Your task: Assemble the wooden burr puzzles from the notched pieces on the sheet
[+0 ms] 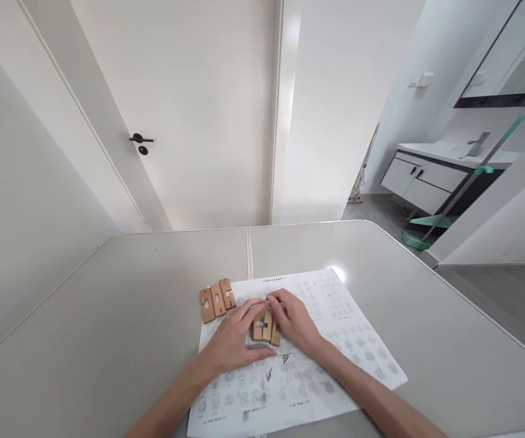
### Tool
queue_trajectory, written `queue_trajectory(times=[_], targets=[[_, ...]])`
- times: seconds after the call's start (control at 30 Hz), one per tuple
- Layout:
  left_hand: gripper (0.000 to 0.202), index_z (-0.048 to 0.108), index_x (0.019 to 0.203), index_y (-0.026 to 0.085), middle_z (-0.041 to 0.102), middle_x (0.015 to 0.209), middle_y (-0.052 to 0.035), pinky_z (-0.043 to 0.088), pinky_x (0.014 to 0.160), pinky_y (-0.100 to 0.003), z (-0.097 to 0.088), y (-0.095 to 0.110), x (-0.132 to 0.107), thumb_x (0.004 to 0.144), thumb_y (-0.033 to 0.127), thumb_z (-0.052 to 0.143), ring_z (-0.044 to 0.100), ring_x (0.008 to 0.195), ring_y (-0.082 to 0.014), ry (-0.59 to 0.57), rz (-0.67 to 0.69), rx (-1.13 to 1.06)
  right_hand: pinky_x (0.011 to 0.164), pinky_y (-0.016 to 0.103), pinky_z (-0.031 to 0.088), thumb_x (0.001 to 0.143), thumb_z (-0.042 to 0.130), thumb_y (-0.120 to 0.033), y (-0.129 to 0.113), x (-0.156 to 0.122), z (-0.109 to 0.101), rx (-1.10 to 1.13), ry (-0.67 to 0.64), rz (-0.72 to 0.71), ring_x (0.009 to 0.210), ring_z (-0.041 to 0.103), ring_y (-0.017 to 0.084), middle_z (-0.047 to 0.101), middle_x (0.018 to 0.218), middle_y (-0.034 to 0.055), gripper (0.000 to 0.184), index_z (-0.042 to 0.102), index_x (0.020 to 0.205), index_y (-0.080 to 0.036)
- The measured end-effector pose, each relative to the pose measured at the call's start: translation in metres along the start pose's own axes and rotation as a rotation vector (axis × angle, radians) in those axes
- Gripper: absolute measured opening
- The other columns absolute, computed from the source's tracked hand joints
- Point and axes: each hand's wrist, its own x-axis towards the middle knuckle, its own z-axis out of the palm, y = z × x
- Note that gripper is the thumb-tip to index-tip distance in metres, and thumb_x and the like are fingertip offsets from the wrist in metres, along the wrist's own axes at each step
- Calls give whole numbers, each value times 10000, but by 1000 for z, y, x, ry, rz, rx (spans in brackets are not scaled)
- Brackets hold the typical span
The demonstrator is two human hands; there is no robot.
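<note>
- The white door (189, 109) fills the wall beyond the far edge of the desk, and its dark handle (140, 140) sits on its left side.
- The grey desk (107, 316) carries everything; a thin seam runs from its far edge toward the person, roughly down the middle.
- A white vanity cabinet (426, 179) stands in the room past the desk's far right corner, with a green-handled mop (463, 188) leaning in front of it.
- A printed sheet (335, 340) of small diagrams lies flat near the desk's near edge, a little right of the seam and turned slightly askew.
- The left hand (232, 340) lies on the sheet's left half. Its fingers stretch to the right over the top of the wooden pieces and its thumb sits beneath them, so it is closed lightly on the bundle.
- The right hand (296, 322) comes in from the right. Its fingers curl onto the same bundle, pinching it at the top — the two hands' fingertips almost meet there.
- The bundle of wooden pieces (264, 327) rests on the sheet between the two hands, with the notched blocks pressed side by side.
- Three loose notched blocks (217, 299) lie in a row at the sheet's far left corner, touching one another and just beyond the left hand.
</note>
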Motion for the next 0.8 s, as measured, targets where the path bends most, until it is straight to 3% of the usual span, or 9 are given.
queue_trajectory(times=[0.27, 0.5, 0.8], targets=[[912, 376, 1518, 373, 535, 1499, -46, 499, 1094, -457, -1, 4, 2, 756, 563, 839, 569, 1317, -298, 20, -6, -16, 627, 320, 529, 1066, 360, -545, 1, 0, 1, 197, -10, 92, 791, 634, 220, 660, 1019, 71, 404, 626, 999, -249], [836, 435, 1464, 363, 638, 1380, -32, 515, 1031, -441, 1, 3, 2, 754, 517, 849, 629, 1224, -297, 29, -28, 15, 590, 328, 550, 1043, 408, -565, 8, 1, 1, 385, -112, 135, 604, 594, 149, 611, 1077, 57, 378, 606, 1051, -244], [685, 517, 1379, 338, 686, 1294, -25, 530, 944, -399, -8, 5, -1, 780, 469, 823, 661, 1127, -282, 4, -53, -13, 640, 332, 576, 1030, 421, -580, 8, 0, 1, 376, -132, 150, 634, 641, 149, 634, 1096, 69, 394, 591, 1074, -227]])
